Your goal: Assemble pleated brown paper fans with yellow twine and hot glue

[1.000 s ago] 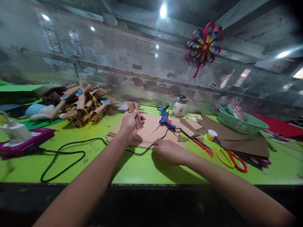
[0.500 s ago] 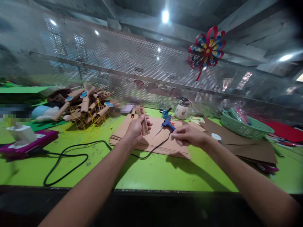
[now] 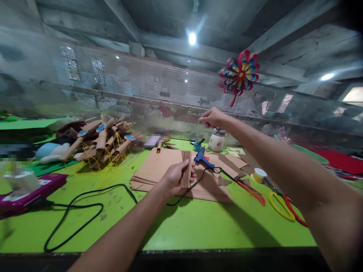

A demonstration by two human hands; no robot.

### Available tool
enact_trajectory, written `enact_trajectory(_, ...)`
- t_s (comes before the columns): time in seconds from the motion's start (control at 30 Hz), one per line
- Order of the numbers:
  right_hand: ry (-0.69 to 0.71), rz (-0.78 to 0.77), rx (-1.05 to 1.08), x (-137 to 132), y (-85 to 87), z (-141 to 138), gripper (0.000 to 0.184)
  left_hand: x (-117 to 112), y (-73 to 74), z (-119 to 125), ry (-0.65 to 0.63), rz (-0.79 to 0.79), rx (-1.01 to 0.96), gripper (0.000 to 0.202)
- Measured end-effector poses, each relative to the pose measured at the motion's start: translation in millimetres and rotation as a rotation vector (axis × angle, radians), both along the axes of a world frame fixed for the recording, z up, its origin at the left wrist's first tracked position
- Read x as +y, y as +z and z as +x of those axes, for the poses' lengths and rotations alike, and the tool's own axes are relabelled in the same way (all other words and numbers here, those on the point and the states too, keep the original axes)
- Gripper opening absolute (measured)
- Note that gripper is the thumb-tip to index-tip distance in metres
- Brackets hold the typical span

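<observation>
My left hand (image 3: 174, 176) is closed around a pleated strip of brown paper (image 3: 186, 170), held upright over a stack of brown paper sheets (image 3: 159, 160). Above the table's far side, my right hand (image 3: 213, 118) is raised with its fingers pinched together; whatever they may hold is too small to make out. A blue glue gun (image 3: 203, 158) lies on the sheets just right of the pleated paper, its black cord trailing under my left hand.
Rolled brown paper pieces with yellow strings (image 3: 106, 132) are heaped at left, near a purple power strip (image 3: 53, 189). Red-handled scissors (image 3: 252, 192), yellow-and-red scissors (image 3: 283, 209) and a spool (image 3: 258, 175) lie at right. A white jar (image 3: 217, 141) stands behind.
My right hand has risen from beside the glue gun to well above it. My left hand has moved right and lower with the pleated paper, which now stands more upright. The view has tilted up.
</observation>
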State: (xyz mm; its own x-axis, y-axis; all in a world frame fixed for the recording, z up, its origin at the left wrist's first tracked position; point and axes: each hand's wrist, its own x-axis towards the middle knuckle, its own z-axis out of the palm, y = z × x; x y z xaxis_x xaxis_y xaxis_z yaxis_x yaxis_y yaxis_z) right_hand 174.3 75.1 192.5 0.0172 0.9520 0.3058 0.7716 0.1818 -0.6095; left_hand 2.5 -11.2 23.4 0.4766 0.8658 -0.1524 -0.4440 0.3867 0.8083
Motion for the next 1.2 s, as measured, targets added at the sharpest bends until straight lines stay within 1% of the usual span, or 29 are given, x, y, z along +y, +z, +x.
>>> enact_trajectory(0.07,0.129,-0.027,-0.087,-7.5,-14.8,-24.6,0.007,-1.8,-1.8,2.0,0.004,0.001,0.035,0.024)
enact_trajectory(0.1,0.242,-0.024,-0.211,-13.0,-23.1,-33.5,0.011,-2.4,-2.6,2.8,0.009,0.004,0.047,0.025)
enact_trajectory(0.17,0.377,-0.003,-0.398,-25.9,-40.3,-44.4,0.017,-3.1,-3.5,3.7,0.014,0.018,0.056,0.025)
enact_trajectory(0.2,0.397,0.005,-0.437,-32.7,-48.6,-46.5,0.018,-3.3,-3.6,3.8,0.016,0.026,0.05,0.025)
enact_trajectory(0.3,0.375,0.053,-0.481,-51.3,-71.2,-44.5,0.02,-3.9,-3.2,3.6,0.022,0.029,0.041,0.024)
enact_trajectory(0.37,0.352,0.072,-0.493,-60.4,-82.8,-40.2,0.021,-4.1,-3.6,4.0,0.035,0.029,0.052,0.023)
enact_trajectory(0.43,0.324,0.093,-0.495,-65.8,-90.6,-37.0,0.022,-4.2,-5.6,5.4,0.04,0.04,0.071,0.023)
enact_trajectory(0.53,0.279,0.157,-0.48,-66.5,-92.2,-36.0,0.025,-4.3,-11.1,8.8,0.036,0.071,0.105,0.024)
enact_trajectory(0.63,0.316,0.162,-0.496,-61.2,-81.5,-36.0,0.026,-5.2,-15.8,11.5,-0.007,0.107,0.178,0.025)
enact_trajectory(0.73,0.465,0.027,-0.543,-56.2,-65.1,-31.7,0.02,-6.8,-16.2,11.3,-0.049,0.129,0.273,0.025)
enact_trajectory(0.8,0.554,-0.065,-0.568,-54.5,-56.2,-26.5,0.019,-8.0,-14.5,10.0,-0.061,0.114,0.293,0.024)
enact_trajectory(0.83,0.583,-0.092,-0.582,-54.0,-53.2,-23.6,0.019,-8.4,-13.5,9.4,-0.065,0.102,0.287,0.024)
enact_trajectory(0.9,0.603,-0.095,-0.608,-52.8,-51.1,-18.5,0.02,-9.0,-11.9,8.3,-0.078,0.088,0.27,0.023)
enact_trajectory(0.97,0.573,-0.07,-0.649,-50.8,-53.4,-14.7,0.02,-9.3,-11.3,7.9,-0.087,0.098,0.267,0.023)
enact_trajectory(1.07,0.442,-0.008,-0.712,-46.1,-62.1,-10.3,0.024,-9.4,-12.1,7.9,-0.112,0.114,0.268,0.022)
enact_trajectory(1.2,0.299,0.028,-0.759,-43.2,-73.8,-5.3,0.025,-9.0,-14.8,8.1,-0.172,0.05,0.225,0.021)
